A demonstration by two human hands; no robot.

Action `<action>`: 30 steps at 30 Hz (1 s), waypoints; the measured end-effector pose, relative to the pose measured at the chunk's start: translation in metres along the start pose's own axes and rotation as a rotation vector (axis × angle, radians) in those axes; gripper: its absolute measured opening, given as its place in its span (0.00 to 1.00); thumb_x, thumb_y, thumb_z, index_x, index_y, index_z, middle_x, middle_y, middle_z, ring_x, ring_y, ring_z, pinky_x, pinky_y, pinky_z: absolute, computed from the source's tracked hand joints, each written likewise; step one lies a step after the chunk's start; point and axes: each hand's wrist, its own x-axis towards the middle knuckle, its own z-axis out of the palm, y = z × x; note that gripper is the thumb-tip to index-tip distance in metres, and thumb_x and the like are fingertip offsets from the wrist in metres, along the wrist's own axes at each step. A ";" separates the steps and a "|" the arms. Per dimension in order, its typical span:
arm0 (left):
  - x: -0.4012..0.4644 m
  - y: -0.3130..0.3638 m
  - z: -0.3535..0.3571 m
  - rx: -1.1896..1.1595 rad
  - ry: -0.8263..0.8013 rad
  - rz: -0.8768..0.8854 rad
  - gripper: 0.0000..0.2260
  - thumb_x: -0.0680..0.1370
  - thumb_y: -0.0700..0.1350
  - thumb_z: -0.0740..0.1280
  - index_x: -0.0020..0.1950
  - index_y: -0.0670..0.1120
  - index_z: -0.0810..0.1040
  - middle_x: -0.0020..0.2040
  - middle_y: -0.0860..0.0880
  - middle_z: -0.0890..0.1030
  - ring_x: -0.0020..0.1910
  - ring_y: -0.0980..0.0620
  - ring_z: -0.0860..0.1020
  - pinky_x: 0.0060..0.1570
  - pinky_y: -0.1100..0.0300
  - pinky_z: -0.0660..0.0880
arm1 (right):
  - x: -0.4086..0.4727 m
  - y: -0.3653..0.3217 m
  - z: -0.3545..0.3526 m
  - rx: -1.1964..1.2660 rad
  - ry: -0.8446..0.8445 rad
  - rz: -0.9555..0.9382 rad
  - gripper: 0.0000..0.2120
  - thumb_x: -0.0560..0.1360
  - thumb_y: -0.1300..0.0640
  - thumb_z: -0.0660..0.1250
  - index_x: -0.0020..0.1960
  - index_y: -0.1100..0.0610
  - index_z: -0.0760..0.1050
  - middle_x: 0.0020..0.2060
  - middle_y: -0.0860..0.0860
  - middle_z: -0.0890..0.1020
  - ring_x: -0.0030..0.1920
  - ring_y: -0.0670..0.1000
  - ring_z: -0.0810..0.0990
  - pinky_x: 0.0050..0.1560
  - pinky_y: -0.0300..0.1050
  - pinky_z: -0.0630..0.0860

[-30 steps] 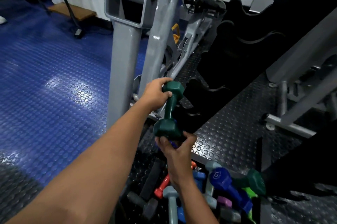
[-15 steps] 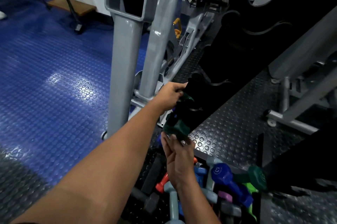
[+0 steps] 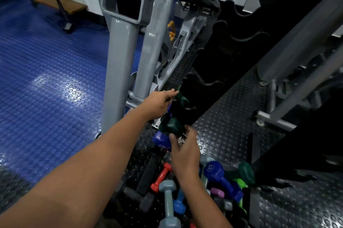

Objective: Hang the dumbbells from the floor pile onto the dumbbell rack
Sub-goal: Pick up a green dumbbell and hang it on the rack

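**Seating a green dumbbell low on the rack**

Standing over studded rubber flooring, blue to the left and black underfoot, with a grey machine frame rising at centre and a grey exercise bike behind it. Looking down along a black dumbbell rack, its scalloped cradles stepping up toward the top right.

Reaching in with the left hand, fingers stretched nearly straight and resting against the far head of a dark green dumbbell; no curl around it showing. Lying with its handle across a low cradle, far head beyond the rack's edge, near head on the viewer's side. Hovering just below that near head with the right hand, fingers loose and spread, thumb tip close to the green head; touching or not, impossible to say. Gripping nothing with either hand.

Sitting directly under the green one, a purple dumbbell, one head showing.

Lying heaped on the floor at the bottom, the remaining pile: a red dumbbell, a grey-blue dumbbell, a dark blue dumbbell, a second green dumbbell, plus lime, pink and black pieces tangled together.
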 end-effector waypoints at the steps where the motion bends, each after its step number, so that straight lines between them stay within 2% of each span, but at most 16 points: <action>1: -0.002 -0.004 0.002 0.033 -0.017 0.006 0.24 0.85 0.37 0.59 0.81 0.51 0.67 0.80 0.49 0.67 0.80 0.44 0.64 0.77 0.49 0.63 | 0.000 -0.002 -0.003 -0.076 -0.007 -0.034 0.25 0.83 0.44 0.65 0.76 0.50 0.64 0.69 0.48 0.76 0.68 0.48 0.75 0.62 0.38 0.69; 3: -0.007 -0.010 0.005 0.085 -0.044 0.015 0.23 0.86 0.40 0.59 0.81 0.52 0.65 0.82 0.51 0.63 0.81 0.44 0.61 0.78 0.47 0.61 | -0.002 -0.006 -0.008 -0.186 -0.036 -0.090 0.24 0.84 0.45 0.63 0.77 0.50 0.64 0.71 0.49 0.74 0.69 0.50 0.75 0.62 0.40 0.70; 6: -0.018 -0.014 0.007 0.107 -0.061 0.024 0.21 0.87 0.43 0.58 0.81 0.51 0.66 0.82 0.50 0.63 0.80 0.43 0.63 0.77 0.48 0.64 | -0.003 -0.008 -0.015 -0.308 -0.059 -0.162 0.21 0.85 0.48 0.61 0.77 0.50 0.66 0.74 0.50 0.72 0.69 0.53 0.76 0.65 0.48 0.75; 9: -0.033 -0.018 0.011 0.123 -0.059 0.043 0.21 0.87 0.44 0.58 0.81 0.49 0.65 0.82 0.46 0.63 0.79 0.43 0.66 0.75 0.48 0.66 | -0.003 -0.009 -0.021 -0.404 -0.109 -0.211 0.22 0.86 0.49 0.59 0.80 0.51 0.65 0.78 0.50 0.68 0.73 0.54 0.73 0.70 0.50 0.74; 14: -0.069 -0.020 0.012 0.121 -0.067 0.030 0.24 0.87 0.45 0.57 0.84 0.51 0.60 0.82 0.41 0.62 0.79 0.41 0.65 0.75 0.49 0.66 | -0.013 -0.006 -0.044 -0.605 -0.262 -0.300 0.24 0.87 0.50 0.56 0.82 0.50 0.60 0.82 0.47 0.61 0.77 0.52 0.68 0.74 0.51 0.70; 20: -0.107 -0.004 0.011 0.128 -0.187 -0.081 0.28 0.87 0.44 0.56 0.85 0.49 0.50 0.83 0.38 0.57 0.80 0.38 0.62 0.75 0.46 0.65 | -0.029 0.014 -0.095 -0.796 -0.302 -0.366 0.22 0.85 0.55 0.60 0.78 0.52 0.64 0.78 0.52 0.67 0.66 0.61 0.79 0.61 0.58 0.79; 24: -0.126 0.016 0.007 0.148 -0.139 -0.130 0.28 0.86 0.46 0.57 0.85 0.45 0.51 0.74 0.34 0.72 0.68 0.35 0.74 0.63 0.46 0.73 | -0.050 0.019 -0.122 -0.818 -0.242 -0.324 0.20 0.85 0.53 0.61 0.76 0.52 0.67 0.74 0.50 0.71 0.62 0.60 0.81 0.58 0.57 0.80; 26: -0.138 0.025 0.010 0.159 -0.151 -0.135 0.29 0.86 0.46 0.57 0.85 0.45 0.50 0.69 0.31 0.75 0.63 0.34 0.76 0.58 0.45 0.73 | -0.069 0.021 -0.129 -0.801 -0.216 -0.302 0.19 0.85 0.52 0.62 0.74 0.52 0.68 0.72 0.50 0.72 0.60 0.59 0.81 0.56 0.55 0.80; 28: -0.153 0.031 0.014 0.176 -0.163 -0.160 0.30 0.86 0.46 0.57 0.85 0.46 0.48 0.71 0.32 0.73 0.65 0.34 0.75 0.59 0.45 0.74 | -0.087 0.026 -0.135 -0.795 -0.209 -0.291 0.19 0.84 0.52 0.63 0.74 0.51 0.68 0.71 0.49 0.73 0.59 0.58 0.82 0.54 0.55 0.80; 30: -0.173 0.040 0.022 0.189 -0.174 -0.198 0.30 0.86 0.46 0.57 0.85 0.46 0.49 0.75 0.34 0.70 0.69 0.34 0.73 0.65 0.44 0.72 | -0.105 0.035 -0.141 -0.789 -0.220 -0.272 0.19 0.84 0.51 0.63 0.73 0.50 0.67 0.70 0.48 0.73 0.59 0.58 0.82 0.52 0.55 0.81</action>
